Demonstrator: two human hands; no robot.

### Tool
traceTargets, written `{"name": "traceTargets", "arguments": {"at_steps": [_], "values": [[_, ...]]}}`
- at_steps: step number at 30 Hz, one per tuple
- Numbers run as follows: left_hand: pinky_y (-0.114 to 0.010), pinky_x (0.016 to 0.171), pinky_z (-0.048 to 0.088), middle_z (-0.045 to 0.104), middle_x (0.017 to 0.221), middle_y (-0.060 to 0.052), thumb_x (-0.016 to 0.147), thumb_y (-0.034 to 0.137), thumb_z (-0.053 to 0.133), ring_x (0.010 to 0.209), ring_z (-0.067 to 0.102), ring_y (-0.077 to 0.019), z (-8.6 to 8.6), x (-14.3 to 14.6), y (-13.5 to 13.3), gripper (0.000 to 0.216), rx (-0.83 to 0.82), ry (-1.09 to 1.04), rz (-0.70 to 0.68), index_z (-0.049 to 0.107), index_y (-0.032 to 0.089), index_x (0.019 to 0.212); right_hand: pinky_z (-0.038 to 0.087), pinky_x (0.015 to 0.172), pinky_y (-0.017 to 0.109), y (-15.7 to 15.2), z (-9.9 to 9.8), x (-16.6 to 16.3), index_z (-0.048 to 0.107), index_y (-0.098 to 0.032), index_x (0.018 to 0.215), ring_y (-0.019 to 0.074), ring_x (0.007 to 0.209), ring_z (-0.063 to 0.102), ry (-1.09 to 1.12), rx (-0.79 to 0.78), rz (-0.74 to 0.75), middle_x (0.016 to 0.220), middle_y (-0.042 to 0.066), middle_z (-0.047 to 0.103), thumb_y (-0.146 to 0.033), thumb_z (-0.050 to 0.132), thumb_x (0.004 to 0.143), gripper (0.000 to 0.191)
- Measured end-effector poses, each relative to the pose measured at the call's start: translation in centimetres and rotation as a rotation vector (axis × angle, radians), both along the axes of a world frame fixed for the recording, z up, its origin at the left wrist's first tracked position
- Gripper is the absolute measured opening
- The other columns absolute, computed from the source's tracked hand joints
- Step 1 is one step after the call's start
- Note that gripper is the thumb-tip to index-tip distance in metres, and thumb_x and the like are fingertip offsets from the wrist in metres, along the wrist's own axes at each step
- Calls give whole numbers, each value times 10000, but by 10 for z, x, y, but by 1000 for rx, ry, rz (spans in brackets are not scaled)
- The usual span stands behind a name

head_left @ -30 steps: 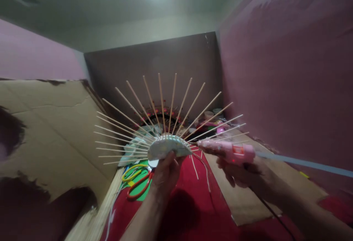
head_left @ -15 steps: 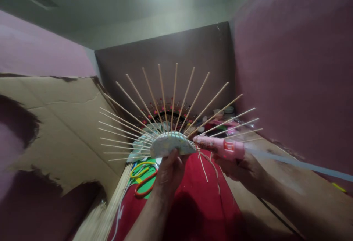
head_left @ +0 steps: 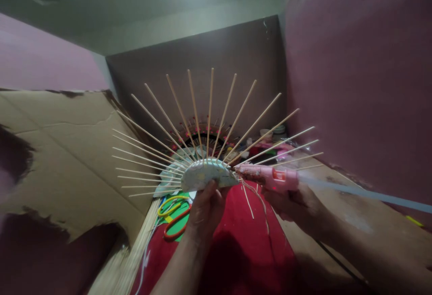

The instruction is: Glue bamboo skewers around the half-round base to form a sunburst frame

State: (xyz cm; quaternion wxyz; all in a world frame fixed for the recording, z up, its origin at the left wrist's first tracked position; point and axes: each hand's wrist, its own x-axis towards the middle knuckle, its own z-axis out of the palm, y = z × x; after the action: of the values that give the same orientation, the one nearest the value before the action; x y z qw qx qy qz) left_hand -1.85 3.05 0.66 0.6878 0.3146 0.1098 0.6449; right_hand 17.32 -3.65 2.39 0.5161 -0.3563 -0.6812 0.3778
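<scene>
Gripping disc [head_left: 206, 177]: left hand [head_left: 206, 209] | right hand [head_left: 297, 205] fingers clamp glue gun [head_left: 270, 177], trigger hidden

No text, brand, number or sign can be read anywhere in the view. The pink glue gun [head_left: 270, 177] carries a small red label on its side, but any printing on it is too blurred to make out. The torn cardboard sheet [head_left: 64, 151] at left shows no readable markings.
</scene>
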Motion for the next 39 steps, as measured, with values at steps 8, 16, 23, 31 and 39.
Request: {"name": "traceTargets", "arguments": {"at_steps": [8, 16, 23, 31, 39], "values": [[-412, 1050, 381, 700, 1036, 0, 717, 71, 658, 1091, 599, -211, -2, -2, 1, 432, -4, 11, 19, 610, 269, 1098, 274, 404, 195, -5, 3, 4, 543, -164, 594, 56, 473, 361, -1, -101, 17, 538, -31, 416, -363, 495, 873, 346], [-352, 1021, 416, 713, 1000, 6, 754, 38, 610, 1041, 622, -181, 0, -2, 1, 403, -49, -22, 29, 629, 267, 1085, 272, 415, 209, 0, -14, 11, 510, -170, 643, 67, 466, 360, 1, -171, -61, 534, -38, 412, -442, 505, 846, 340], [-320, 998, 434, 710, 1015, 25, 778, 32, 585, 1006, 635, -155, -1, -3, 1, 437, -42, -17, 34, 614, 302, 1120, 275, 404, 202, 0, -21, 14, 477, -179, 614, 67, 457, 361, -18, -189, -86, 519, -34, 421, -475, 520, 828, 368], [-316, 1020, 413, 710, 1016, 18, 779, 28, 587, 1006, 634, -156, 1, -3, 0, 435, -90, -39, 33, 614, 285, 1130, 244, 401, 188, -5, -6, 13, 602, -152, 804, 57, 467, 312, 80, -192, 81, 534, -51, 383, -369, 515, 867, 242], [-320, 1039, 394, 699, 1057, 24, 814, 47, 558, 1052, 612, -155, 1, -4, 0, 406, -93, -55, 10, 621, 295, 1129, 242, 386, 190, -6, -6, 15, 612, -163, 1035, 64, 459, 333, 4, -188, 69, 538, -37, 400, -356, 482, 887, 276]]}}
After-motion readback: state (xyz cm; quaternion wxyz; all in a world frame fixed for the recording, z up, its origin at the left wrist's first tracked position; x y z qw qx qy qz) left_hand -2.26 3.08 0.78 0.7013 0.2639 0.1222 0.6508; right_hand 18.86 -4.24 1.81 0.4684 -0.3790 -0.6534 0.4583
